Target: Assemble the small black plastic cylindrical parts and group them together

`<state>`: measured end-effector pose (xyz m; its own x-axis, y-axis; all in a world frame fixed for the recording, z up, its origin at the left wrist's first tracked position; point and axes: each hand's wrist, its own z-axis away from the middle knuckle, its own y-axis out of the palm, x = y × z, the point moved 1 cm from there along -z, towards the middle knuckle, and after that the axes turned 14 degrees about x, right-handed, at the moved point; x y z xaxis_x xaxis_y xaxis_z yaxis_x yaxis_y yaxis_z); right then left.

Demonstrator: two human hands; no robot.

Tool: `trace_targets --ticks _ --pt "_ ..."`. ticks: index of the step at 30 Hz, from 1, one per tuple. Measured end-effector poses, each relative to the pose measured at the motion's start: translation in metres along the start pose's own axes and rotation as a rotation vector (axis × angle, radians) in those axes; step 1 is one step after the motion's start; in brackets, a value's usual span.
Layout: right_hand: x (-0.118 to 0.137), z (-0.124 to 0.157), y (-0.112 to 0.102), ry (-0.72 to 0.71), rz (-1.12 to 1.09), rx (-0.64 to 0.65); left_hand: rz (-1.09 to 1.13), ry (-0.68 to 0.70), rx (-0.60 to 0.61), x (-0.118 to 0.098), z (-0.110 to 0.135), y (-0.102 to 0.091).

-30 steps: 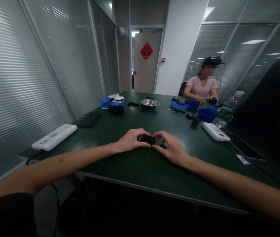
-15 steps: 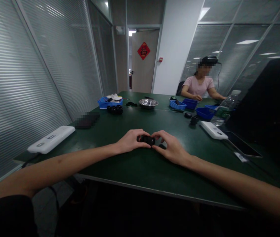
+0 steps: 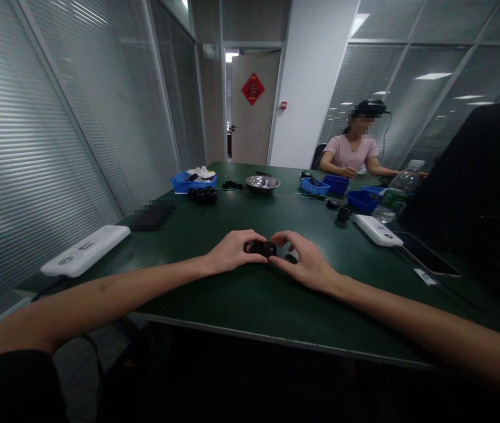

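Just above the green table, or resting on it, is a small black cylindrical part [image 3: 267, 249] with a glossy surface; its exact kind cannot be made out. My left hand [image 3: 234, 249] is closed around its left end, thumb on the near side and fingers on the far side. From the right, my right hand [image 3: 305, 264] curves its thumb and forefinger about the other end, the fingertips at its edge. A small dark patch shows on the table inside the curl of my right hand; whether it is an object or a shadow is unclear.
On the green table [image 3: 214, 305] lie a white power bank [image 3: 86, 251] at left and another [image 3: 377, 230] at right beside a phone [image 3: 428, 254]. Farther back are a metal bowl [image 3: 262, 184], blue trays [image 3: 315, 186] and a water bottle [image 3: 397, 194]. A person [image 3: 351, 151] sits across.
The view has shifted slightly, so the background sits a little farther left. Both my hands keep nearly the same position at the black part.
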<state>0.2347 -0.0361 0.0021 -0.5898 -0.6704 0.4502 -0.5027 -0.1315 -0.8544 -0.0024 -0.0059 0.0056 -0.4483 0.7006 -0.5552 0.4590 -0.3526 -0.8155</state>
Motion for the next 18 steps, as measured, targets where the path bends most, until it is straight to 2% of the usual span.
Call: trace_targets --ticks 4,10,15,18 --pt "0.0009 -0.0004 -0.0004 0.063 -0.018 0.047 -0.013 -0.02 0.008 -0.0041 -0.0003 -0.0013" --pt "0.002 0.0006 -0.0012 -0.036 0.003 0.031 0.01 -0.027 -0.001 -0.0051 0.0002 -0.0021" --pt "0.0065 -0.0004 -0.0015 0.057 -0.013 0.03 0.013 -0.009 0.004 -0.0018 -0.0001 -0.0006" --pt "0.0059 -0.0003 -0.0017 0.058 -0.006 0.044 0.007 0.007 0.013 -0.0001 0.0001 -0.0008"
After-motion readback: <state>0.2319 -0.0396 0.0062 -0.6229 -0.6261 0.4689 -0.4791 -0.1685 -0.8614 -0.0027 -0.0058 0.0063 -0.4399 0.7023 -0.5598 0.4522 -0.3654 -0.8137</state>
